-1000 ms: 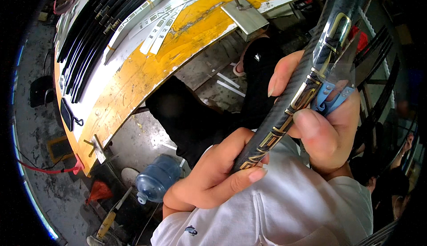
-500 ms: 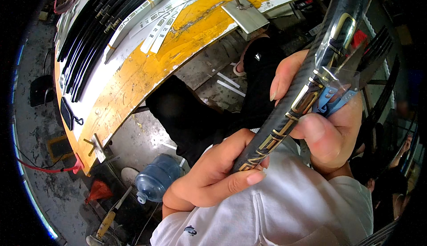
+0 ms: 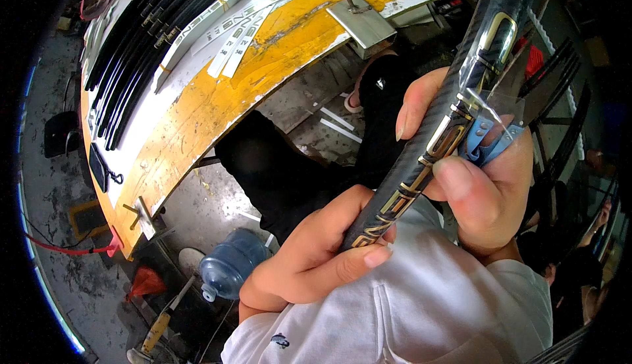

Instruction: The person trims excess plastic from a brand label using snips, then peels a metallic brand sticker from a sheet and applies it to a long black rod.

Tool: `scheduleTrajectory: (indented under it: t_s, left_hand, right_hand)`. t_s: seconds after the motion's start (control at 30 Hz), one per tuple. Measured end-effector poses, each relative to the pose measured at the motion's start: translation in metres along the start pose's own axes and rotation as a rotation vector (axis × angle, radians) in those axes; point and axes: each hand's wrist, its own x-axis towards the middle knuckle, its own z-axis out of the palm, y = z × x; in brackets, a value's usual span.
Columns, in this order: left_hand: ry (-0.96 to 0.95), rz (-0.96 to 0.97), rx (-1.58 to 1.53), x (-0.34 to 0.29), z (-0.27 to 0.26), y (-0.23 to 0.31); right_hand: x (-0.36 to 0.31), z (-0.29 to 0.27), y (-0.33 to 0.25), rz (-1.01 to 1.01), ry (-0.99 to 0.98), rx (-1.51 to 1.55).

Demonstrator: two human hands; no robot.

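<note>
My left hand [image 3: 316,255] clamped low on black, gold-lettered carbon-weave tube [image 3: 421,156] before my white shirt [image 3: 454,291], likely steadying it; right hand [image 3: 484,203] clamped higher, blue riveted piece [image 3: 482,143] tucked against fingers.

the dark tube [image 3: 438,133] is cut off by the upper picture edge, its lower end hidden in the left hand [image 3: 319,249]. the right hand [image 3: 487,203] hides part of the blue piece [image 3: 476,141]. black rods [image 3: 141,58] toward the left edge of the table [image 3: 204,110] are cut off above; a person [image 3: 604,212] at far right is blurred.
</note>
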Motion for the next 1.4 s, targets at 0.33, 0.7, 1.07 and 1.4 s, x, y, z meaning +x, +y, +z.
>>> scheduleTrajectory:
  t_s: [0.33,0.7,1.07,1.4]
  left_hand:
    - [-0.009,0.017,0.012,-0.004,0.0,0.0]
    - [0.166,0.227,0.776,-0.004,0.009,0.002]
    - [0.128,0.26,0.778,-0.002,0.006,0.0]
    - [0.115,0.258,0.822,-0.002,0.005,-0.001]
  right_hand:
    - [0.0,-0.001,0.002,-0.091,-0.03,-0.032]
    - [-0.003,-0.001,0.0,-0.055,-0.027,-0.114]
    - [-0.003,0.0,0.003,-0.028,-0.017,-0.052]
    - [-0.002,-0.004,0.003,-0.018,-0.026,-0.043]
